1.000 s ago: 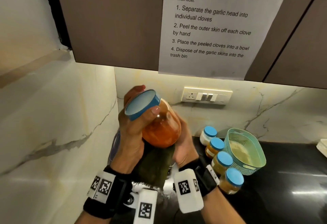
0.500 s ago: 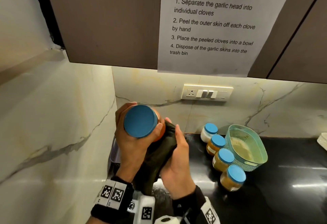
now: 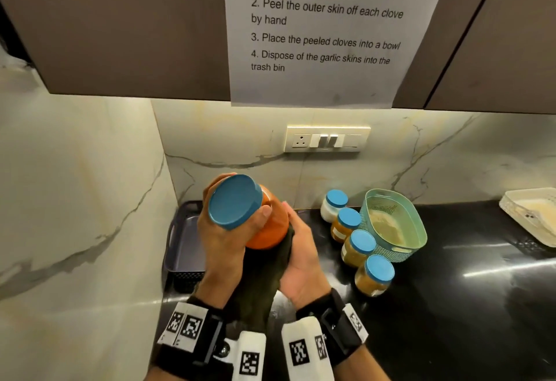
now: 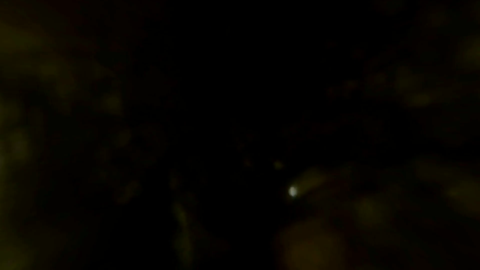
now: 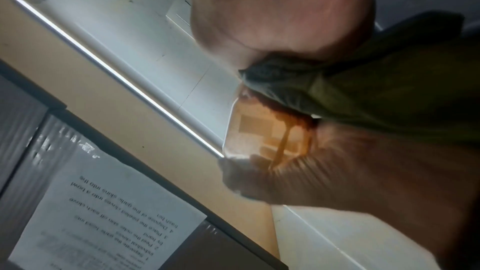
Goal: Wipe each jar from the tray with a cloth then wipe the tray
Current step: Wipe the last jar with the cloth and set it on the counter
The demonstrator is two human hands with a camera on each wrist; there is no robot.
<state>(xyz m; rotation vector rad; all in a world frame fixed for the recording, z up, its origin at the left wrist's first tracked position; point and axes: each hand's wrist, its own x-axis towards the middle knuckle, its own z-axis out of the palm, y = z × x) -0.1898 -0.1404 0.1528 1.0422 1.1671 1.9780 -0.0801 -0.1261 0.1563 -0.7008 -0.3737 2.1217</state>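
1. Jar (image 3: 267, 224) lower and tipped further than a second ago, blue lid (image 3: 235, 201) now turned toward the head camera, orange body angled away; held in the air over the right edge of the tray (image 3: 183, 248).
2. Left hand (image 3: 224, 240) wrapped round the neck just under the lid, thumb across the front; a firm, closed grip on the jar.
3. Right hand (image 3: 301, 263) cupped under the body with the dark cloth (image 3: 258, 287) between palm and glass, fingers curled round cloth and jar; more orange glass bare than half a second ago.
4. Likely meaning: wiping of this jar under way, base and lower side being rubbed, jar turned as the cloth works round.
5. Right of the tray, four more blue-lidded jars (image 3: 358, 243) in a row on the black worktop (image 3: 451, 305), just beside a green basket (image 3: 394, 224). Probably wiped already, though not certain; tray seemingly next.
6. Left wrist view dark, nothing readable there.
7. Room: glossy black worktop, pale marble wall behind the tray, socket panel (image 3: 326, 139) above, brown cabinets with a taped paper sheet (image 3: 325, 31), white tray (image 3: 532, 215) far right.
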